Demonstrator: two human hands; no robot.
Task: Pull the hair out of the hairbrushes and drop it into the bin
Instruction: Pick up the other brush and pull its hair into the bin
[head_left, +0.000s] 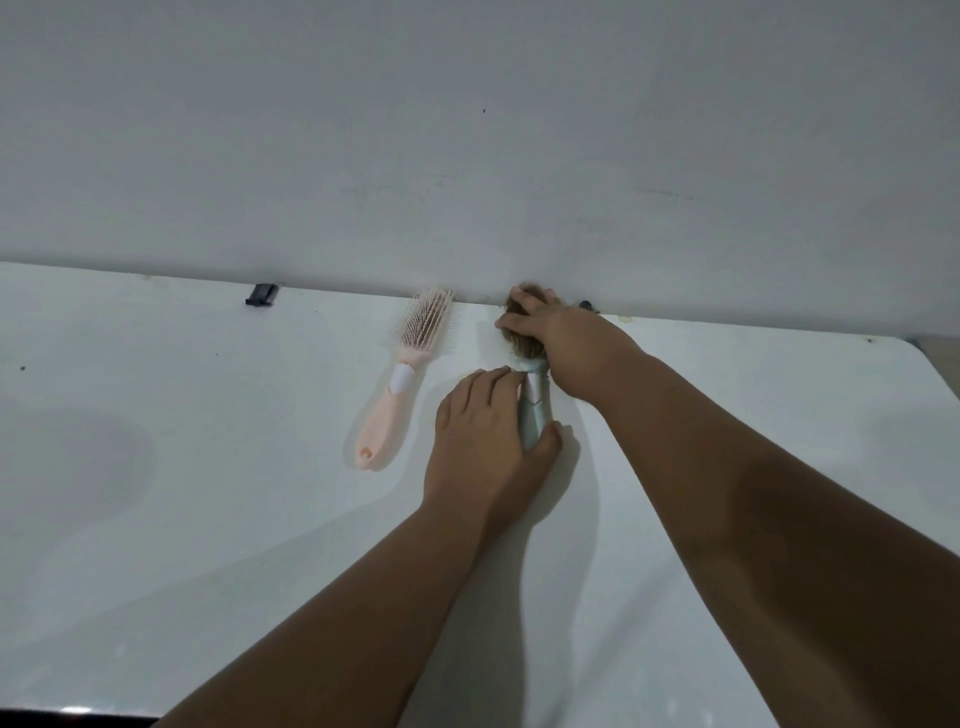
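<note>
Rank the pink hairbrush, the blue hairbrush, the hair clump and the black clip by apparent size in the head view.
pink hairbrush: largest, fully visible.
blue hairbrush: unsure against pink; the left hand and hair clump hide much of it.
hair clump: partly under the right hand.
black clip: smallest.

Head of blue hairbrush (535, 410) hidden under right hand (569, 348) and brown hair clump (522, 347); bristles not visible. Small dark item (262, 294) at far edge of table (208, 415): too small to identify.
</note>
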